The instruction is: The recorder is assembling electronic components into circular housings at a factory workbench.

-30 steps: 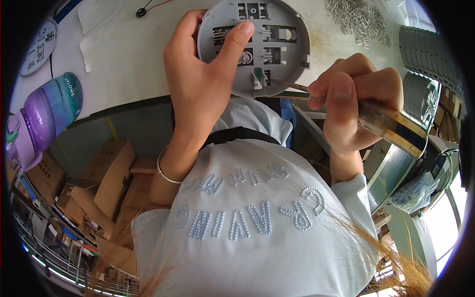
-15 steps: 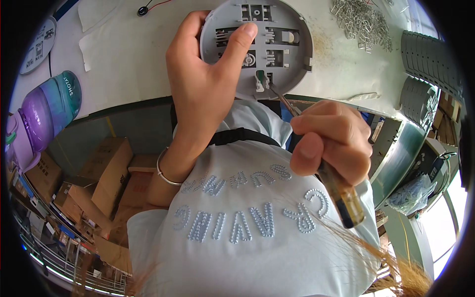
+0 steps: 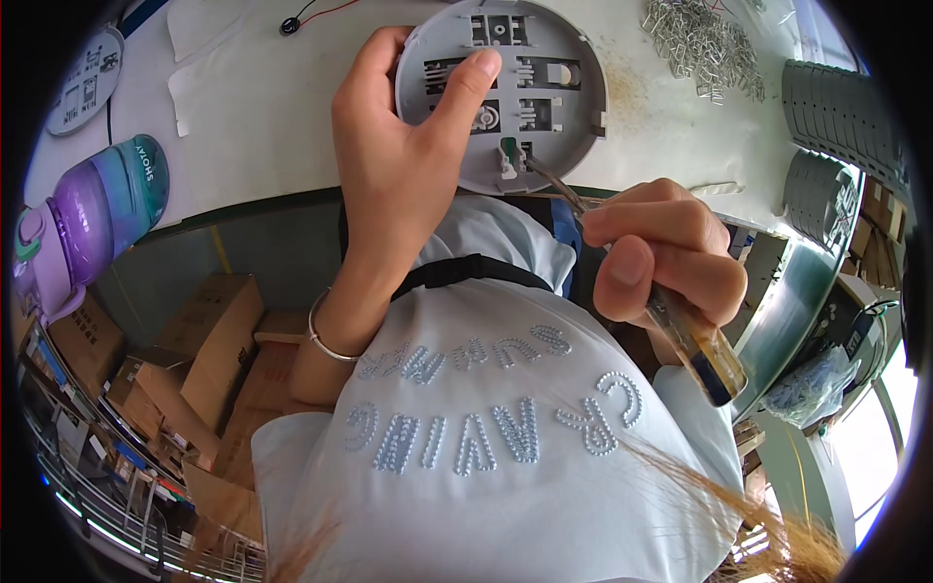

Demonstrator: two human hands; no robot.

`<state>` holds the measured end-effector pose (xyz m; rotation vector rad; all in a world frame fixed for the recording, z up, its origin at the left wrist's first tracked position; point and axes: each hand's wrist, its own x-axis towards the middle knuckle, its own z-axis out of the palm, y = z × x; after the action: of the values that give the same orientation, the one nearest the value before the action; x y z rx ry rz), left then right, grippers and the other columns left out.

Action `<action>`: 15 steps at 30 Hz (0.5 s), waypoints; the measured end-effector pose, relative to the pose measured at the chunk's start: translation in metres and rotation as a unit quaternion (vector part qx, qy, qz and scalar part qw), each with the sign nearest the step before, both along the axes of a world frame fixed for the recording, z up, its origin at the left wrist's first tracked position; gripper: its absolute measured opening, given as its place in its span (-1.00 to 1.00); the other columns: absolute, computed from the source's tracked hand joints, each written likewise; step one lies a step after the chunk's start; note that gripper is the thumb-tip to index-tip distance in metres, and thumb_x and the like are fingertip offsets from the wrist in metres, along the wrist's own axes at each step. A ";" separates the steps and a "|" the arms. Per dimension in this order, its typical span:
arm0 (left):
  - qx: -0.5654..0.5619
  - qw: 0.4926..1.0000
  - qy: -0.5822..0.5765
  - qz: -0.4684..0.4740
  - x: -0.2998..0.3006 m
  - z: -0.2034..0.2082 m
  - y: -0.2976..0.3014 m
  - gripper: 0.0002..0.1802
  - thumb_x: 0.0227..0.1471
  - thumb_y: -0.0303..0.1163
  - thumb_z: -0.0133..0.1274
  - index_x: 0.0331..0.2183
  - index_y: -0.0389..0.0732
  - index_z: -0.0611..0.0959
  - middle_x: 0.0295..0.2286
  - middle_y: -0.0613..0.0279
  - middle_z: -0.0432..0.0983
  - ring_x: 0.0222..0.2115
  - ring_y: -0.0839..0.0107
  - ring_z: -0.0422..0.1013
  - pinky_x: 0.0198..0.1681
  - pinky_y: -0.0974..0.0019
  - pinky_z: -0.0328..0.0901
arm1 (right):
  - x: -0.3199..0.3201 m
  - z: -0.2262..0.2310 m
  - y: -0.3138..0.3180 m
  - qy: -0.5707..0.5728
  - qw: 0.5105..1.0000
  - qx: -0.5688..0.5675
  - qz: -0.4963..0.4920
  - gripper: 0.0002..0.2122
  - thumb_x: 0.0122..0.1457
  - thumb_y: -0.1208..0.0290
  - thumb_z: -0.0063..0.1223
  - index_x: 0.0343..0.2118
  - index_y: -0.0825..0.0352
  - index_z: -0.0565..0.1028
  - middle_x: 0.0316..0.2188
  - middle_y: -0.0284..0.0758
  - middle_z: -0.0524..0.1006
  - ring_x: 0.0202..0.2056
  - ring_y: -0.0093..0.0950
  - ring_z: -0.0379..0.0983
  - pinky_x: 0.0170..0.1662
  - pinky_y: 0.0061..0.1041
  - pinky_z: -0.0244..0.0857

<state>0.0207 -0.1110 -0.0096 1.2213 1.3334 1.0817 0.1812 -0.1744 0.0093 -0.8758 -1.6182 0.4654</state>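
My left hand (image 3: 408, 155) grips a round grey plastic housing (image 3: 573, 146) by its left side, the thumb laid over its inner face and the fingers out of sight underneath. Slots, ribs and small clips fill the housing's middle. Near its lower edge sits a small white and green part (image 3: 509, 158). In my right hand (image 3: 671, 253), closed around it, is a screwdriver (image 3: 717, 367) with a see-through amber handle and dark end. Its thin metal tip reaches the housing right beside the white and green part; whether it touches that part I cannot tell.
A heap of bent metal pieces (image 3: 702, 49) lies at the back right, near stacked grey curved parts (image 3: 826, 107). At the left are a purple and teal bottle (image 3: 92, 219) and another round grey piece (image 3: 87, 83). Cardboard boxes (image 3: 209, 330) stand below the table edge.
The screwdriver's handle end has swung right and slightly up with my right hand, while its tip stays by the white and green part. The housing has shifted very slightly.
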 end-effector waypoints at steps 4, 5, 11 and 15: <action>-0.012 1.000 -0.012 0.000 0.001 0.001 0.000 -0.70 0.02 -0.32 0.24 -0.34 -0.37 0.58 -0.45 0.20 0.60 -0.45 0.51 0.47 -0.33 0.40 0.36 | -0.005 0.003 0.003 -0.031 0.999 0.018 -0.015 -0.71 -0.15 0.73 0.21 -0.53 0.33 0.26 -0.59 -0.30 0.49 -0.72 -0.50 0.32 -0.73 -0.57 0.20; -0.008 1.000 -0.014 0.001 0.001 0.000 0.001 -0.70 0.03 -0.32 0.24 -0.33 -0.37 0.58 -0.45 0.20 0.60 -0.45 0.51 0.47 -0.33 0.40 0.36 | -0.006 0.004 0.004 -0.068 0.997 0.040 -0.005 -0.69 -0.17 0.74 0.20 -0.54 0.32 0.24 -0.59 -0.30 0.48 -0.74 -0.51 0.30 -0.74 -0.57 0.16; -0.007 1.000 -0.001 0.004 -0.001 -0.001 0.001 -0.69 0.02 -0.30 0.24 -0.33 -0.37 0.58 -0.46 0.18 0.60 -0.45 0.49 0.48 -0.32 0.39 0.37 | -0.007 -0.003 0.013 -0.054 0.996 0.072 0.001 -0.67 -0.19 0.75 0.17 -0.53 0.32 0.20 -0.64 -0.31 0.45 -0.75 -0.52 0.27 -0.76 -0.57 0.12; -0.003 1.000 0.011 -0.006 0.002 0.000 0.003 -0.68 0.02 -0.30 0.24 -0.32 -0.37 0.58 -0.46 0.17 0.59 -0.44 0.49 0.49 -0.31 0.39 0.37 | -0.001 0.001 0.012 -0.012 1.000 0.005 -0.011 -0.72 -0.10 0.76 0.18 -0.49 0.35 0.26 -0.64 -0.29 0.46 -0.72 -0.53 0.31 -0.68 -0.59 0.17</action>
<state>0.0226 -0.1080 -0.0101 1.2393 1.3433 1.0568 0.1801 -0.1625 0.0103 -0.8937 -1.6291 0.4320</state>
